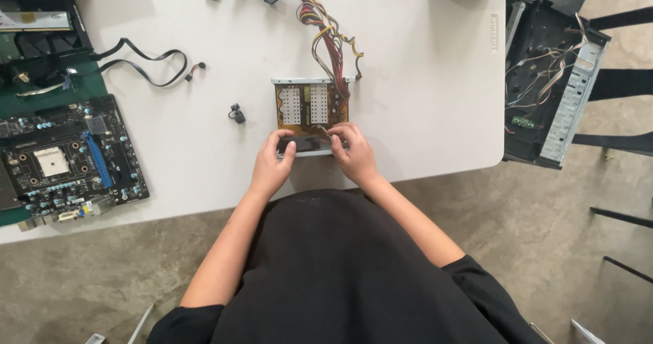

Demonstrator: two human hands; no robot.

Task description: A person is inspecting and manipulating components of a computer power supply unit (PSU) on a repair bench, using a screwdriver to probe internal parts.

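Black shirt [354,276] fills the lower frame, nearest the lens. Both hands rest on the near edge of an opened power supply [311,112] at the middle of a white table [422,99]. Left hand [272,164] and right hand [354,153] have fingers curled on that edge. Motherboard [68,157] lies far left; cable bundle [326,24] runs away behind.

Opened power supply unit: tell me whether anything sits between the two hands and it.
Nothing visible does. The left hand and right hand are both already on the near edge of the opened power supply unit. Its wire bundle trails away over the white table, and the small black connector lies apart to the left.
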